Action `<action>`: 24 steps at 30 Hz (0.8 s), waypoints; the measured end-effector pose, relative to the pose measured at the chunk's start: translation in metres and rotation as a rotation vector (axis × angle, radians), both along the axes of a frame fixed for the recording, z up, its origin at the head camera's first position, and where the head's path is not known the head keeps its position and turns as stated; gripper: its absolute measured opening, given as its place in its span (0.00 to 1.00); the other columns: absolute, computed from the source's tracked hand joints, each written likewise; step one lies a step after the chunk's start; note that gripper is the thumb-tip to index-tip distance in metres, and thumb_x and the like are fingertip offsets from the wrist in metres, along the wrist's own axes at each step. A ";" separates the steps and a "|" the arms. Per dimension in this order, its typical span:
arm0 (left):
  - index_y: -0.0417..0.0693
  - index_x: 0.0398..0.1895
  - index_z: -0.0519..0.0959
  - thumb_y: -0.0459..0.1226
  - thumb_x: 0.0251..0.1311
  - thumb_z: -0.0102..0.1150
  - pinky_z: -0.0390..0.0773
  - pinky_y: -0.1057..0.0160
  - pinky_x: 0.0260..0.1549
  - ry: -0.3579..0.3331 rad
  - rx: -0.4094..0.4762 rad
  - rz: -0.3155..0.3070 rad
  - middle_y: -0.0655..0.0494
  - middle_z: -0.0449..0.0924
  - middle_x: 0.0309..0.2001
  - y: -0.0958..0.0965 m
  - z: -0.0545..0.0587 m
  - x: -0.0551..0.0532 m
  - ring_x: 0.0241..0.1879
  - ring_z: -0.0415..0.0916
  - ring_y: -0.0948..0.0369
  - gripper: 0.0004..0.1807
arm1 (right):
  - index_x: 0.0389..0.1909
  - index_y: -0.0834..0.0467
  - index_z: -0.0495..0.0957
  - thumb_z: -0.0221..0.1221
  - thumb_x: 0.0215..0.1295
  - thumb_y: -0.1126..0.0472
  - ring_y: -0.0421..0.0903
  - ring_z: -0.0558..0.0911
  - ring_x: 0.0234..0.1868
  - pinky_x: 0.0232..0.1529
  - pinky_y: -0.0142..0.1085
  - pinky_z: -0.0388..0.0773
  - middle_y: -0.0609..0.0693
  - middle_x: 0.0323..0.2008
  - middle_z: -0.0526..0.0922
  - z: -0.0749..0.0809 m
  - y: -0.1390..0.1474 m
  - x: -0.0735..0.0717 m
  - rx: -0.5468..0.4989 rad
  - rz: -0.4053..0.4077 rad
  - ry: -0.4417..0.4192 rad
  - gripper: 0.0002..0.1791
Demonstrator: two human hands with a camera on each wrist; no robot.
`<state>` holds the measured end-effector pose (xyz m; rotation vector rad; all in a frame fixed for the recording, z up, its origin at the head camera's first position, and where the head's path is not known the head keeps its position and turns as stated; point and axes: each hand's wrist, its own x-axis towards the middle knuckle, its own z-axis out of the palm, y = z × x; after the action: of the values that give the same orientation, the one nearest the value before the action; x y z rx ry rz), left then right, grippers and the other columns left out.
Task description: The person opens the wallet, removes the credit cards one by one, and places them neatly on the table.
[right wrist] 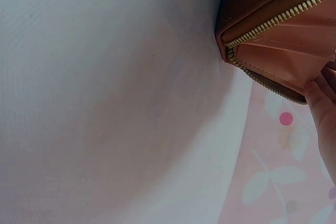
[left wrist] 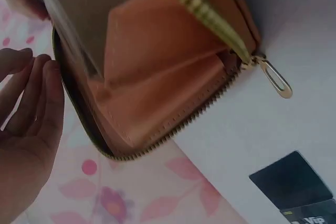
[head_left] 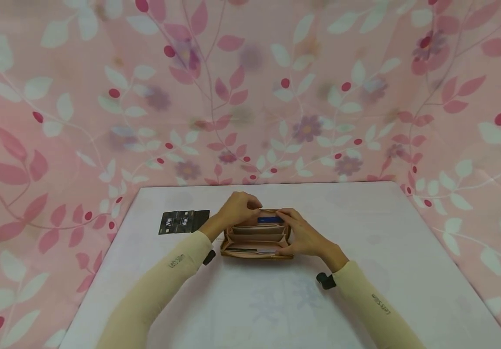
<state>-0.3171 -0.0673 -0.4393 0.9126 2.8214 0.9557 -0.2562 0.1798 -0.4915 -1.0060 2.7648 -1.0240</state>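
Observation:
A brown zip-around wallet (head_left: 257, 237) stands unzipped on the white table, its pinkish-tan compartments facing up. A blue card (head_left: 270, 220) shows in the far side of it, and card edges (head_left: 257, 251) show along the near side. My right hand (head_left: 305, 236) holds the wallet's right end, thumb at the near rim and fingers at the far rim. At the far left rim is my left hand (head_left: 239, 208), its fingertips right at the zipper edge in the left wrist view. The gold zipper pull (left wrist: 276, 78) hangs at one corner.
Black cards printed "Vip" (head_left: 178, 222) lie on the table left of the wallet, beyond my left forearm. The white tabletop (head_left: 250, 300) reaches back to a pink floral cloth (head_left: 250, 97), which also hangs at both sides.

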 end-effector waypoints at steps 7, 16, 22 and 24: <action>0.47 0.39 0.87 0.32 0.60 0.63 0.80 0.65 0.37 0.065 -0.203 -0.114 0.56 0.86 0.36 0.020 -0.006 0.003 0.36 0.81 0.62 0.07 | 0.74 0.63 0.54 0.74 0.45 0.40 0.47 0.63 0.66 0.63 0.47 0.66 0.52 0.70 0.55 -0.001 0.000 0.001 -0.008 0.000 -0.011 0.61; 0.43 0.34 0.87 0.32 0.61 0.62 0.79 0.65 0.31 0.076 -0.327 -0.149 0.55 0.84 0.32 0.036 -0.005 0.004 0.30 0.79 0.62 0.05 | 0.76 0.61 0.48 0.76 0.43 0.45 0.50 0.62 0.67 0.64 0.48 0.64 0.54 0.72 0.51 -0.004 0.001 0.003 -0.057 0.004 -0.011 0.64; 0.46 0.21 0.82 0.31 0.60 0.59 0.72 0.68 0.23 0.114 -0.378 -0.136 0.59 0.77 0.21 0.045 -0.004 0.003 0.20 0.68 0.65 0.11 | 0.76 0.62 0.48 0.76 0.44 0.44 0.48 0.67 0.55 0.60 0.47 0.68 0.55 0.72 0.51 -0.005 0.002 0.002 -0.066 0.014 0.017 0.64; 0.45 0.20 0.82 0.30 0.60 0.58 0.72 0.68 0.23 0.106 -0.392 -0.132 0.59 0.77 0.21 0.048 -0.002 0.004 0.20 0.68 0.65 0.11 | 0.76 0.61 0.48 0.76 0.44 0.44 0.47 0.67 0.54 0.60 0.46 0.68 0.55 0.72 0.51 -0.005 0.003 0.002 -0.058 0.019 0.023 0.64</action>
<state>-0.3134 -0.0198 -0.4414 1.0986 2.8339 0.3285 -0.2547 0.1829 -0.4962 -1.0561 2.7533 -1.1028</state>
